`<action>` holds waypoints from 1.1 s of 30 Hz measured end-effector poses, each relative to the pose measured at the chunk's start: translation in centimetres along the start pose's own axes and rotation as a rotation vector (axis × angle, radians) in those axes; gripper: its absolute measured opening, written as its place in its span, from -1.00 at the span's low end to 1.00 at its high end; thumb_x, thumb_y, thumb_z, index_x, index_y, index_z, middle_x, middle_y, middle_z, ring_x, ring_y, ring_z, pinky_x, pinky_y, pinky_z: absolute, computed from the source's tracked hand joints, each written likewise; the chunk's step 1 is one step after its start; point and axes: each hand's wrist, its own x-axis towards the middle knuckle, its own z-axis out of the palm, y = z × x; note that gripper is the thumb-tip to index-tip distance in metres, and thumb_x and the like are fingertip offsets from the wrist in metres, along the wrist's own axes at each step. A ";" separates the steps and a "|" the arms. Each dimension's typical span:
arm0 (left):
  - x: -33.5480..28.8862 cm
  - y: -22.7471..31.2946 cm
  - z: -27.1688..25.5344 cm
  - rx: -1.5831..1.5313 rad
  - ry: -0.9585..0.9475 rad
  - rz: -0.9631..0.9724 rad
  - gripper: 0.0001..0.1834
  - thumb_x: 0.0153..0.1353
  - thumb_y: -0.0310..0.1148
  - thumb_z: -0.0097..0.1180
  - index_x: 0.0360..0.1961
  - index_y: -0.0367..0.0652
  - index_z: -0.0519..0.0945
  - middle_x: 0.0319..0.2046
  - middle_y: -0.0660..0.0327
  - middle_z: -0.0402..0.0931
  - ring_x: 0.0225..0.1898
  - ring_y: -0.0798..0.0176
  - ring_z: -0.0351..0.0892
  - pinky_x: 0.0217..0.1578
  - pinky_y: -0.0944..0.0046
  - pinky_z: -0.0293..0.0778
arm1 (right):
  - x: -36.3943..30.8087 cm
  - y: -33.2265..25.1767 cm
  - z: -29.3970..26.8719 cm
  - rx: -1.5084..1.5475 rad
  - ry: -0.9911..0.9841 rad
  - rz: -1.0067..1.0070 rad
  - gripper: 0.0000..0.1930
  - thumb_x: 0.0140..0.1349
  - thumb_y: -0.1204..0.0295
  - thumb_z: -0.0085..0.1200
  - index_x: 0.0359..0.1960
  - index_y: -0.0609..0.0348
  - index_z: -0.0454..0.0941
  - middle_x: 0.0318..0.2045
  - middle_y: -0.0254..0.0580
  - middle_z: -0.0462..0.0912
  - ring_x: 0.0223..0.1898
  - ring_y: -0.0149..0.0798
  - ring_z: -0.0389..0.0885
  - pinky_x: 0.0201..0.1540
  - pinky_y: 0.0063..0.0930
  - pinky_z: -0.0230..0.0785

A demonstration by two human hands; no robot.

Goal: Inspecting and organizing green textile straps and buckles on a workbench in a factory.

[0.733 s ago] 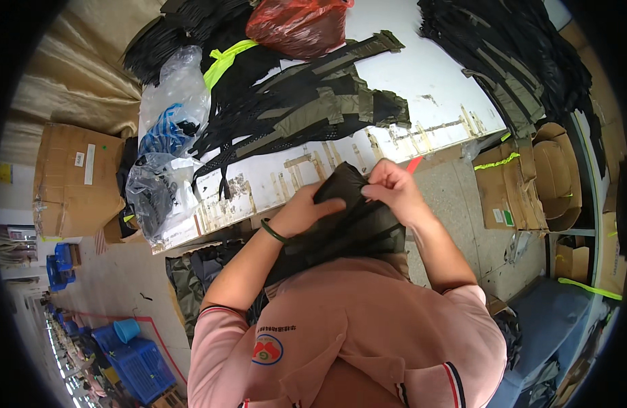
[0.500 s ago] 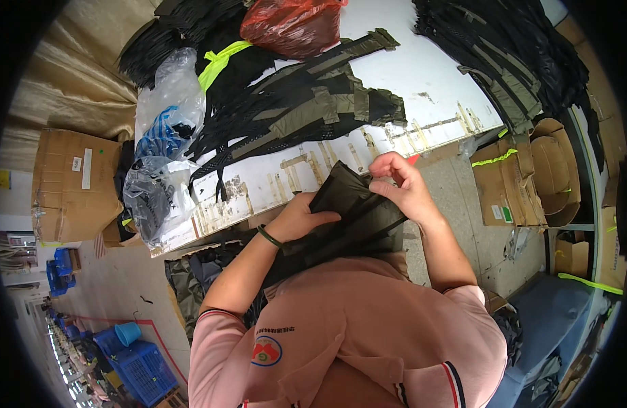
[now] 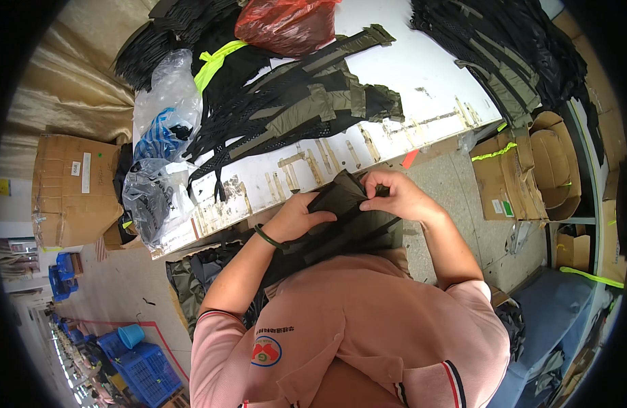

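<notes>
A dark olive and black fabric piece [image 3: 341,198] is held up in front of my body, its lower part draped over my lap. My left hand [image 3: 296,216] grips its left side, the thumb lying over the cloth and the other fingers behind it. At the upper right edge my right hand [image 3: 395,196] pinches the fabric between thumb and fingertips. Whether anything small is also in that pinch is too fine to make out. On the white table [image 3: 422,92] beyond lie similar olive and black mesh pieces [image 3: 307,112].
A red plastic bag [image 3: 286,26] and clear plastic bags [image 3: 165,129] rest on the table. More dark pieces [image 3: 497,51] are heaped at its right end. Cardboard boxes stand left [image 3: 79,190] and right [image 3: 511,173]. A blue crate [image 3: 147,370] is on the floor at lower left.
My right hand has come down and slightly left onto the fabric edge, its fingers closing in. The left hand keeps its grip with hardly any movement.
</notes>
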 end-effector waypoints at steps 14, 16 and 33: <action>0.1 0.6 -0.4 -0.029 -0.089 -0.044 -0.70 0.07 -0.50 0.26 -0.13 -0.29 0.59 -0.29 0.32 0.62 -0.26 0.46 0.49 -0.18 0.41 0.42 | 1.0 0.3 5.1 -0.204 0.482 -0.063 -0.81 0.19 0.47 0.14 -0.25 0.22 0.39 -0.56 0.00 0.47 -0.53 -0.23 0.45 -0.40 -0.41 0.36; -1.0 0.8 -1.5 0.073 -0.135 -0.161 -0.80 0.07 -0.40 0.30 -0.36 -0.29 0.57 -0.49 0.37 0.53 -0.41 0.51 0.38 -0.37 0.40 0.38 | 0.8 0.7 4.5 -0.194 0.536 0.000 -0.82 0.20 0.47 0.13 -0.26 0.22 0.39 -0.54 -0.01 0.49 -0.52 -0.25 0.45 -0.40 -0.42 0.36; -5.1 -5.4 0.0 1.059 -0.409 -0.212 -0.52 0.06 0.08 0.16 -0.37 -0.20 0.52 -0.42 -0.02 0.56 -0.25 -0.10 0.56 -0.28 -0.02 0.45 | 11.2 1.4 -1.6 -0.608 0.539 0.105 -0.67 0.09 0.14 0.20 -0.37 0.17 0.49 -0.38 0.02 0.57 -0.26 0.04 0.56 -0.25 -0.17 0.38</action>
